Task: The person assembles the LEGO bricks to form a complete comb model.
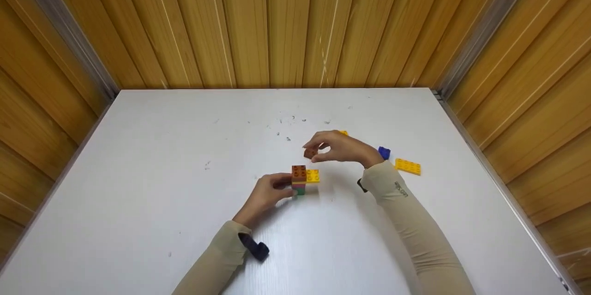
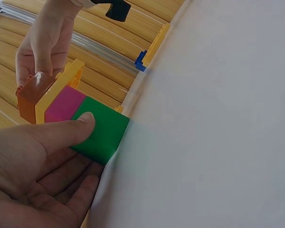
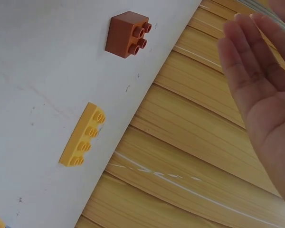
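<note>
My left hand grips a small stack of toy building bricks low down, thumb pressed on its green brick. Above the green comes a magenta brick, then a yellow plate jutting out to the right, with a brown brick on top. The stack stands upright on the table. Just beyond it, my right hand hovers with thumb and fingers apart and nothing between them. A loose brown brick rests on the table, studs up; in the head view it shows beside the right fingertips.
A yellow studded piece lies behind the right hand, mostly covered by it in the head view. Right of the forearm are a blue brick and a yellow plate. Wood-patterned walls border the white table.
</note>
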The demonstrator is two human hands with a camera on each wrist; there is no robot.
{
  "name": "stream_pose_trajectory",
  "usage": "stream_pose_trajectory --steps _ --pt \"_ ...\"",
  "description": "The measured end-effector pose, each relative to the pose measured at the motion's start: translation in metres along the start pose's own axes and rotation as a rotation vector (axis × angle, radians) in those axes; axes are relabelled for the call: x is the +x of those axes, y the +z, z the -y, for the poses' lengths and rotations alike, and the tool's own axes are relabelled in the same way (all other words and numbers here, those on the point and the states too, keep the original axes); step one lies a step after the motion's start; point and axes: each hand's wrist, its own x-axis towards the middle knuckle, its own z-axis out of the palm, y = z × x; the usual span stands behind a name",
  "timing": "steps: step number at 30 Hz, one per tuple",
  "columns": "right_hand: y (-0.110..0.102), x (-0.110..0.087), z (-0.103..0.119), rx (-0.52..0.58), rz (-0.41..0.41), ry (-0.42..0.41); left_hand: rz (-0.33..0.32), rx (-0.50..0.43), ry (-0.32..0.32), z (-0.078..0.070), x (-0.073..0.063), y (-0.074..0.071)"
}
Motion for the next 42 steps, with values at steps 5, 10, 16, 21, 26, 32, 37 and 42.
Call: stream_pose_trajectory --steps 5,10,16,21,26,32,37,42 --pt "-0.005 -0.004 -0.012 -0.029 -0.064 0.033 -0.003 0.007 -0.019 -0.001 0.0 0.0" --pt "-0.008 -0.01 -0.025 -0.033 -0.113 0.102 0.0 0.005 -0.019 0.0 -0.001 0.0" --pt "-0.013 -0.016 -0.036 -0.044 -0.152 0.207 0.0 -0.006 -0.021 -0.001 -0.001 0.0" --pt "-0.016 -0.019 -0.044 -0.088 -0.183 0.236 0.0 -0.007 -0.01 -0.001 -0.001 0.0" --pt "-0.017 -0.018 -0.056 -0.107 -0.202 0.283 -0.001 -0.006 0.015 0.0 -0.002 0.0" --pt "-0.017 -0.02 -0.067 -0.089 -0.204 0.349 -0.001 0.008 -0.012 0.001 -0.001 0.001" --pt "-0.016 -0.022 -0.076 -0.088 -0.186 0.39 0.0 0.008 -0.021 0.002 0.0 0.001" --pt "-0.016 -0.022 -0.082 -0.066 -0.203 0.444 -0.005 0.0 -0.025 0.0 0.0 0.001"
